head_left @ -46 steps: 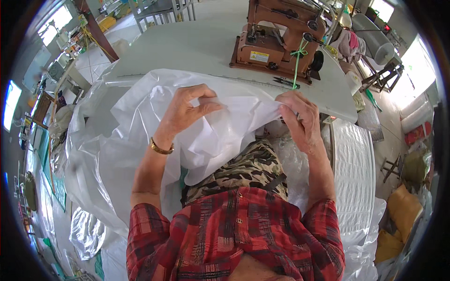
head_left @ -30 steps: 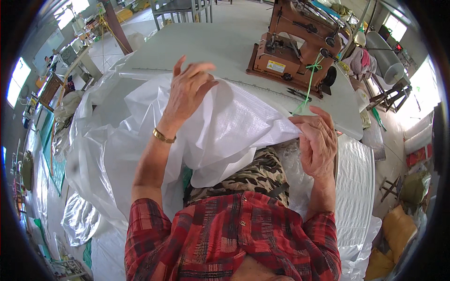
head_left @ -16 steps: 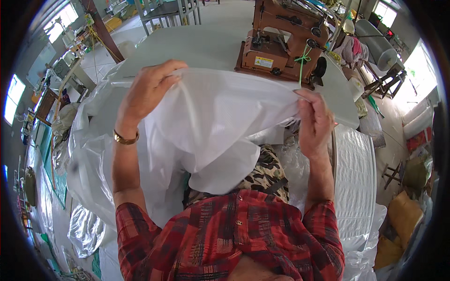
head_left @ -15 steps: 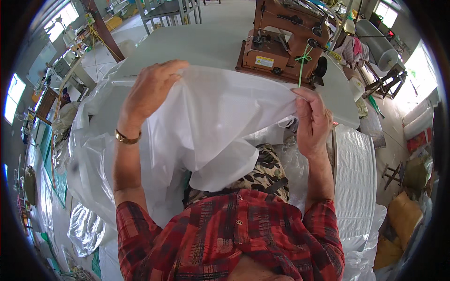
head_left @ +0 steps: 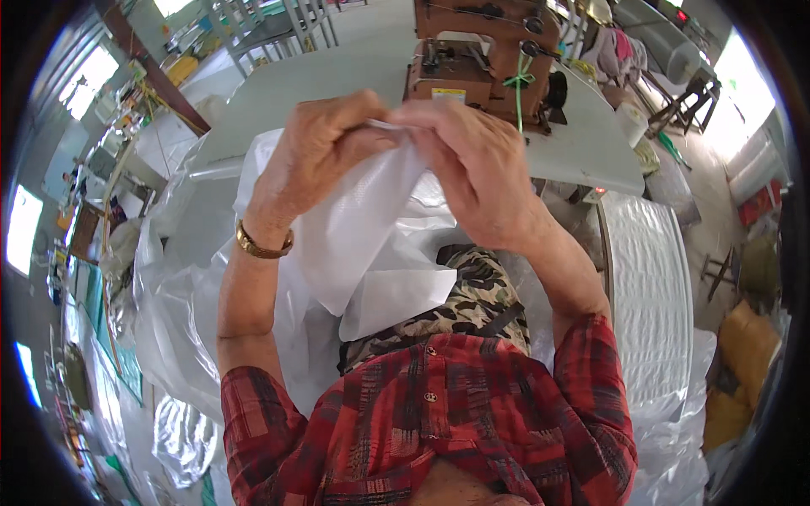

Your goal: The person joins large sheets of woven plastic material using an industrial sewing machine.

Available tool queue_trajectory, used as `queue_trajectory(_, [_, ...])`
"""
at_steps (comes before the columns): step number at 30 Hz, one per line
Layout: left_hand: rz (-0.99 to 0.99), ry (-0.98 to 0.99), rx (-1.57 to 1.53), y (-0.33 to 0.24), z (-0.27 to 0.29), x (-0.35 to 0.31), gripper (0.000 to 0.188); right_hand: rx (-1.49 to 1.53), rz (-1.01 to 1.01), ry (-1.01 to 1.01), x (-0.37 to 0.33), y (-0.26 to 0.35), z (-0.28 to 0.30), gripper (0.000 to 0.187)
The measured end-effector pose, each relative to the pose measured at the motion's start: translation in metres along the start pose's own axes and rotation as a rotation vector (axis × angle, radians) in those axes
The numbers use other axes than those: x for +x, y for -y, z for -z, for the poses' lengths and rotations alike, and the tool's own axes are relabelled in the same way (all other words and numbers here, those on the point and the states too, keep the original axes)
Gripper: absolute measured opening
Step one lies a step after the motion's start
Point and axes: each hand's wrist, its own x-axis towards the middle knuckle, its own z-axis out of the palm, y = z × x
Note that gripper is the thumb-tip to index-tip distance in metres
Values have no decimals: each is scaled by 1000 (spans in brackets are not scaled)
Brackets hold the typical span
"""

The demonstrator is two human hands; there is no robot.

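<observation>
A large sheet of white woven plastic hangs down from my two raised hands and spreads over my lap. My left hand, with a gold band at the wrist, is closed on the top edge of the sheet. Close against it, my right hand pinches the same edge, slightly blurred; its fingertips are partly hidden. Beyond my right hand a brown sewing machine stands on the pale table, a green string tied to it.
More clear and white sheeting drapes over the table's left side. To my right lies a long white quilted-looking strip. A grey metal chair stands behind the table, and a brown post rises at the far left.
My right hand has moved left along the sheet's edge to meet my left hand, folding the stretched edge together. My left hand has shifted slightly right; the whole view has shifted a little.
</observation>
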Motion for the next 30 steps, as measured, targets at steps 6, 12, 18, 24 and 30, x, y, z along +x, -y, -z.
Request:
queue_trajectory(6, [-25,-163,80,32,1,-1,24,-252,156,-396,-9,-24,-24,24])
queue_trajectory(12, [4,-206,138,45,11,6,35,105,-187,-15,-85,-27,-89,27])
queue_trajectory(18, [46,-208,128,47,11,7,36,706,-539,36,-104,-59,-133,37])
queue_trajectory(24, [46,-218,95,56,13,4,34,779,-809,-197,-101,-50,-154,47])
queue_trajectory(30, [48,-244,103,62,12,4,35,603,-726,-56,-96,-65,-170,38])
